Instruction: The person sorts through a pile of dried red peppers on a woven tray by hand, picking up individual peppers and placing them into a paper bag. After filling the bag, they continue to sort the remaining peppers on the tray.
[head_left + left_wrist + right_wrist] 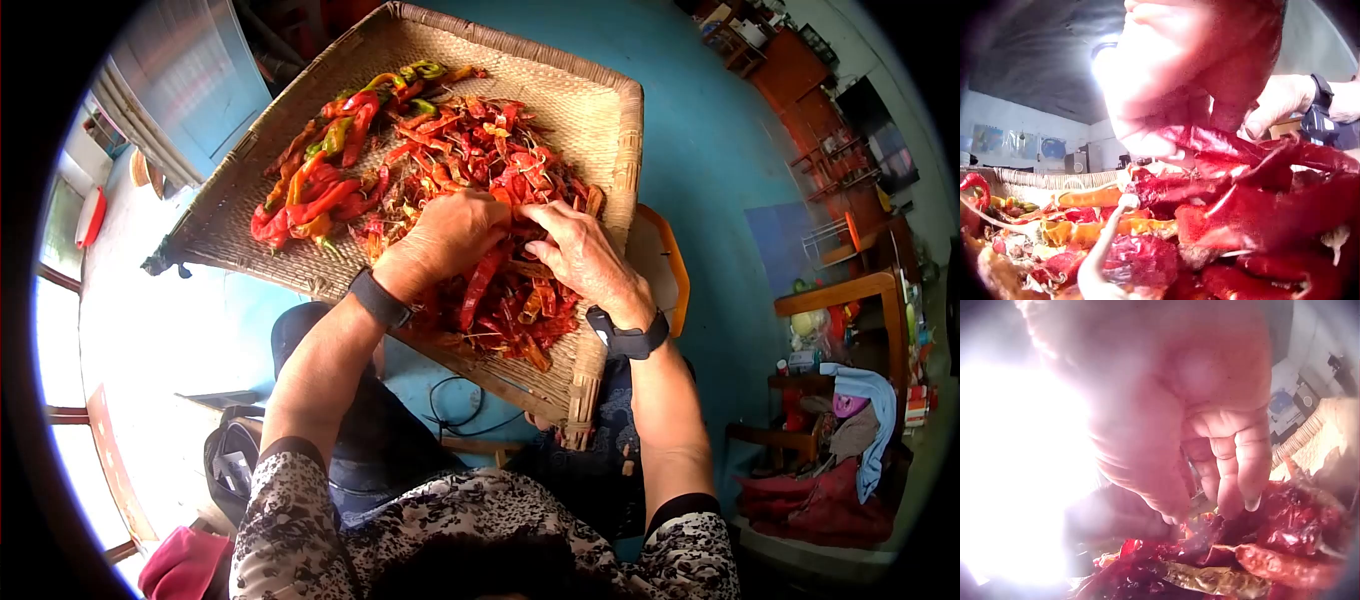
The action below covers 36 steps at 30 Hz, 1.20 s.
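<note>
A heap of dried red chili peppers (520, 165) lies in a woven tray (590, 100). My left hand (455, 235) is low over the heap, fingers bent downward. In the left wrist view its fingertips grip a glossy red chili pepper (1207, 140). My right hand (580, 250) is close beside it, index finger reaching toward the left hand. The right wrist view has the right hand's bent fingers (1229, 469) and thumb among the chilies; I cannot tell whether they pinch one. A long red chili (485, 285) lies below the left hand.
Fresher red, orange and green peppers (325, 190) lie along the tray's left side. The tray is above the person's lap, with a raised rim (628, 150) around it. An orange-edged stool (665, 265) stands just right of it. A black cable (455, 405) lies on the floor.
</note>
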Available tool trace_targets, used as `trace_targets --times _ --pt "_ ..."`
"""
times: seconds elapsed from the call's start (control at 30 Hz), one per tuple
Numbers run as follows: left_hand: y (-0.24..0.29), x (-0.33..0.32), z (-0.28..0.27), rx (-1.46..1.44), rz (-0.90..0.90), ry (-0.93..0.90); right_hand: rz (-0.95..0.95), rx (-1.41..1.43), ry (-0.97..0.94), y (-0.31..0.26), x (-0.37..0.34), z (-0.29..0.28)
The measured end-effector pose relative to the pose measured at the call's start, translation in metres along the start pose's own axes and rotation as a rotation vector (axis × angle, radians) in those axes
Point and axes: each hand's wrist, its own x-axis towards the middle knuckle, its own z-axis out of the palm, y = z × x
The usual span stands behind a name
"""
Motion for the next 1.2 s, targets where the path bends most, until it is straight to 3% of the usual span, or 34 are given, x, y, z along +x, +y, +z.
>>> trace_targets --times 0.1,0.23,0.3,0.43,0.53,0.57,0.63,0.7,0.77,0.8,0.83,0.9,0.93,1.0,1.07,1.2 --pt "0.013 0.002 -0.019 -0.148 -0.021 0.145 0.066 0.11 -0.012 -0.003 0.01 0.001" --pt "0.015 0.004 -0.023 -0.233 -0.041 0.106 0.08 0.126 0.111 -0.007 0.015 0.004" --pt "0.014 0.007 -0.02 -0.198 0.053 0.219 0.057 0.078 0.149 -0.005 0.015 0.002" --pt "0.014 0.008 -0.03 -0.099 -0.011 0.374 0.274 0.174 0.406 0.004 0.012 -0.022" --pt "0.016 0.001 -0.039 0.019 -0.133 -0.161 0.369 0.181 0.624 0.029 0.003 -0.057" --pt "0.02 -0.001 -0.034 0.015 -0.128 -0.168 0.425 0.143 0.674 0.034 -0.004 -0.068" --pt "0.028 -0.008 -0.019 0.173 -0.1 -0.378 0.458 0.007 0.677 0.053 -0.023 -0.087" --pt "0.024 -0.012 0.001 0.203 -0.045 -0.345 0.5 -0.198 0.619 0.061 -0.041 -0.098" --pt "0.018 -0.01 0.004 0.171 -0.022 -0.235 0.625 -0.328 0.427 0.071 -0.059 -0.11" --pt "0.014 -0.007 -0.002 0.082 -0.062 -0.24 0.83 -0.476 0.208 0.072 -0.065 -0.116" --pt "0.006 -0.005 -0.007 -0.079 -0.044 -0.196 0.835 -0.473 0.208 0.071 -0.071 -0.111" --pt "0.002 0.002 -0.024 -0.201 -0.139 -0.156 0.724 -0.825 0.148 0.063 -0.077 -0.102" --pt "-0.001 0.005 -0.026 -0.259 -0.142 -0.126 0.742 -0.701 0.162 0.055 -0.068 -0.101" --pt "0.001 0.011 -0.029 -0.309 -0.177 -0.097 0.416 -0.532 0.246 0.047 -0.052 -0.088" --pt "0.0 0.011 -0.024 -0.331 -0.177 -0.069 0.316 -0.07 0.172 0.022 -0.03 -0.065" --pt "0.02 0.012 -0.024 -0.597 -0.292 -0.094 0.142 0.117 0.014 0.003 -0.013 -0.015"
